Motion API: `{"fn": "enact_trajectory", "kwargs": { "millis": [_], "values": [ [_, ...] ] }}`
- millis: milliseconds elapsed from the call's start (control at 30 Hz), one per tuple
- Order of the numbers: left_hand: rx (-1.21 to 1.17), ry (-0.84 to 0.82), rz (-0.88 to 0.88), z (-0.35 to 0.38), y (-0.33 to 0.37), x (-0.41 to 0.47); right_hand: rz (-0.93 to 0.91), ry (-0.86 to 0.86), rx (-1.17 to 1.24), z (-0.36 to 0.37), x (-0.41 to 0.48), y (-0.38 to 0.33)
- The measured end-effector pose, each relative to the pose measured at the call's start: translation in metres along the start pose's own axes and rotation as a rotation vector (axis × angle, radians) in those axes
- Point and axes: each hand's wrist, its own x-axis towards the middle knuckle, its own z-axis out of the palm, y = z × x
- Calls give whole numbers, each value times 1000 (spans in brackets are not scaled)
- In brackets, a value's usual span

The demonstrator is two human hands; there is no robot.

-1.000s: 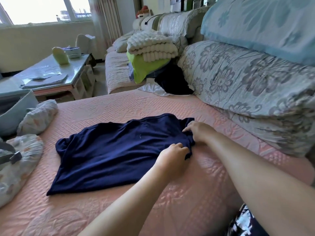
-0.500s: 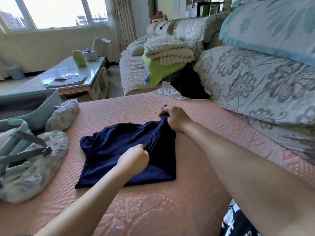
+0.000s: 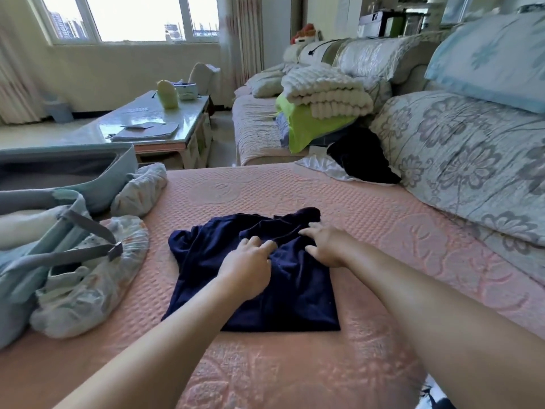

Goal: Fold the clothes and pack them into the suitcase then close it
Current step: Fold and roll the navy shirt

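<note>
A navy blue garment lies folded over on the pink quilted sofa seat, its left part still rumpled. My left hand rests flat on the middle of it with fingers spread. My right hand presses its upper right part, fingers straight. The open light-blue suitcase stands at the left edge, with pale patterned clothes under grey straps spilling from its near half.
A rolled pale garment lies by the suitcase. Large floral cushions line the right. A black garment, a lime one and a cream blanket are piled at the back. A glass coffee table stands beyond.
Both hands carried the garment's right side over to the left, then let go of the fabric. They now lie flat on the folded garment.
</note>
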Motion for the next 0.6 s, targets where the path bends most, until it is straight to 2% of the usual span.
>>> {"fn": "enact_trajectory", "kwargs": {
  "millis": [67, 133, 200, 333, 400, 467, 600],
  "values": [
    [149, -99, 88, 10, -1, 11, 26, -36, -15, 11, 3, 6],
    [212, -171, 28, 14, -5, 20, 52, -33, 2, 18, 8, 12],
    [176, -131, -43, 13, -10, 32, 51, 20, 34, 19, 16, 15],
    [65, 57, -38, 9, -23, 64, 31, 279, 130, 11, 43, 18],
    [0, 132, -32, 13, -32, 81, 80, 272, 150, 6, 58, 21],
    [-81, 131, -57, 16, -36, 95, 97, 209, 95, 5, 69, 25],
    [-185, 104, -131, 27, -33, 118, 81, 296, 154, 7, 87, 30]
  ]
}}
